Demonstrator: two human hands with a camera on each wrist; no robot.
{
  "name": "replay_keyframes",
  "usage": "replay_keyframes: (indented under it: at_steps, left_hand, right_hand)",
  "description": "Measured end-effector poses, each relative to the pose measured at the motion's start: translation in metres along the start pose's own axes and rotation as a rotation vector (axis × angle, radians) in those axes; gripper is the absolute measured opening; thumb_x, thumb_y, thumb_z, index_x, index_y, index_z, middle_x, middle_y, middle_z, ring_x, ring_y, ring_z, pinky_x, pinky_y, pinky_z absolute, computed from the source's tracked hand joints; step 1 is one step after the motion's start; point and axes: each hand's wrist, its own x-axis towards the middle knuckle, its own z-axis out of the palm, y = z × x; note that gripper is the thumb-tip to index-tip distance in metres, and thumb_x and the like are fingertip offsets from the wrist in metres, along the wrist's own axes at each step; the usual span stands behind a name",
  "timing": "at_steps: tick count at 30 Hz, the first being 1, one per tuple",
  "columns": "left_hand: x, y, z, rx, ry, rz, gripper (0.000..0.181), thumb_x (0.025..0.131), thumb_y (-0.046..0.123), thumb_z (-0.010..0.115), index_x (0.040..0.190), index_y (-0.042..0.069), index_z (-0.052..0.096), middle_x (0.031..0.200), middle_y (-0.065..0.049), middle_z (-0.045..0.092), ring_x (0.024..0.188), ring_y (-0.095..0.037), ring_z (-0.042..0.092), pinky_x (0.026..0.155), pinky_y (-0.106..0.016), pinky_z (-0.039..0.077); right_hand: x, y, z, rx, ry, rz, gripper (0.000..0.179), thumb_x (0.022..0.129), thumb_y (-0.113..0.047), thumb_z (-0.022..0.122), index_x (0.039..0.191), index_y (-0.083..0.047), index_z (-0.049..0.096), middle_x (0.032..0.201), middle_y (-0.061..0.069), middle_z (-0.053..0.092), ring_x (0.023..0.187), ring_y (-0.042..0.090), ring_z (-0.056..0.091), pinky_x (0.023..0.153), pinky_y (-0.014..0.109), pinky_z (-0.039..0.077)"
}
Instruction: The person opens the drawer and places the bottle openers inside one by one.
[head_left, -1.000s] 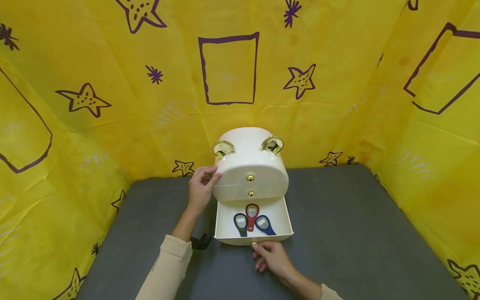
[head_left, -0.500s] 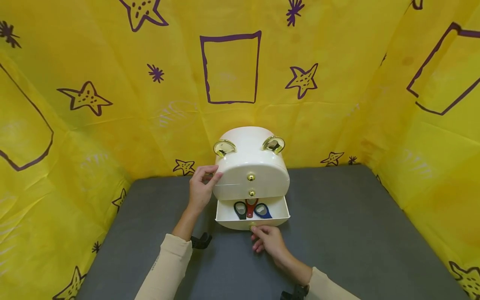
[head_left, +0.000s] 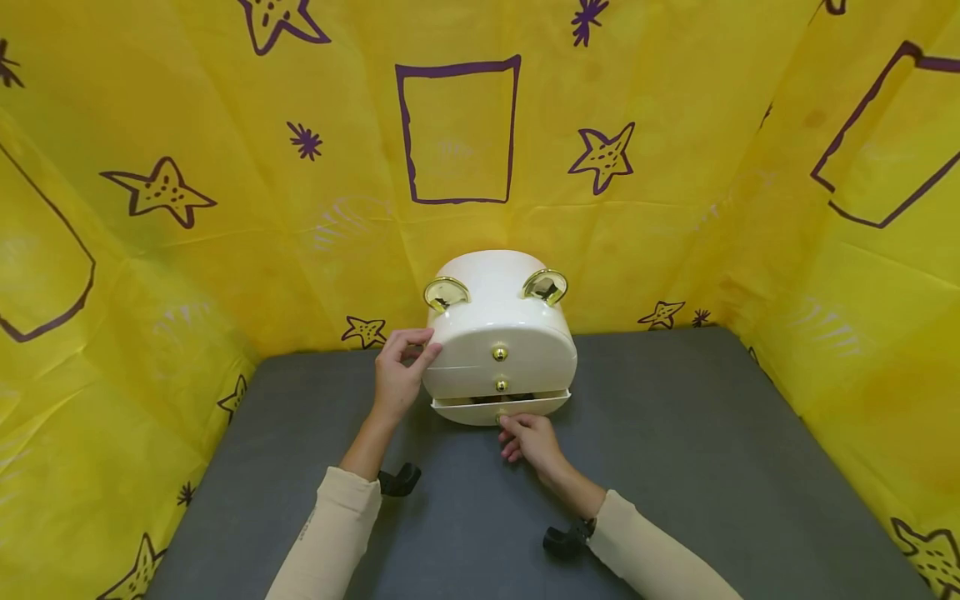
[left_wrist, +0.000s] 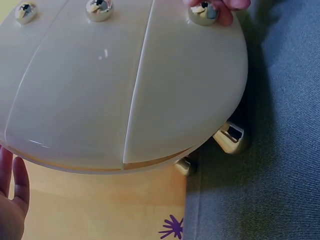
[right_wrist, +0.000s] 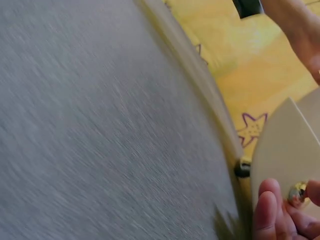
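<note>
A glossy white storage box (head_left: 495,358) with a rounded top and two gold ear-shaped pieces stands upright at the back of the table. Its bottom drawer (head_left: 457,411) is pulled out only slightly, with a narrow dark gap above its front. Just a few dark bits of the contents show through that gap. My right hand (head_left: 534,442) pinches the drawer's gold knob (right_wrist: 297,195) between thumb and fingers. At the box's left side, my left hand (head_left: 399,375) rests its fairly straight fingers and thumb against the edge. Two upper gold knobs (left_wrist: 99,9) are untouched.
A dark grey cloth covers the table (head_left: 675,467). Yellow sheeting (head_left: 465,133) with purple drawings rises behind and on both sides. Black wrist-worn devices (head_left: 566,542) stick out from both wrists. Short gold feet (left_wrist: 232,137) hold the box off the cloth.
My right hand has pushed the bottom drawer inward, from wide out to nearly shut. The black, red and blue magnifying glasses in it have slid out of sight. My left hand has stayed put.
</note>
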Motion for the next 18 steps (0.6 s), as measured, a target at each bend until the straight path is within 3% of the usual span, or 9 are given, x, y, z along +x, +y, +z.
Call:
replay_keyframes:
  at_steps: [11, 18]
  left_hand:
    - [0.001, 0.000, 0.000, 0.005, -0.005, 0.019, 0.021, 0.083, -0.003, 0.072, 0.099, -0.014, 0.067, 0.107, -0.030, 0.061, 0.093, -0.006, 0.055, 0.075, -0.008, 0.047]
    - [0.001, 0.000, 0.000, 0.017, -0.009, 0.012, 0.021, 0.083, -0.002, 0.073, 0.100, -0.013, 0.067, 0.107, -0.029, 0.061, 0.095, -0.030, 0.057, 0.075, -0.008, 0.048]
  right_hand:
    - [0.007, -0.001, 0.001, -0.045, 0.029, -0.016, 0.033, 0.094, -0.017, 0.062, 0.097, 0.016, 0.063, 0.066, 0.003, 0.063, 0.048, 0.009, 0.058, 0.045, 0.021, 0.048]
    - [0.004, 0.001, 0.008, 0.051, 0.096, -0.028, 0.030, 0.094, -0.013, 0.060, 0.096, 0.017, 0.061, 0.063, 0.002, 0.061, 0.046, 0.009, 0.057, 0.044, 0.021, 0.047]
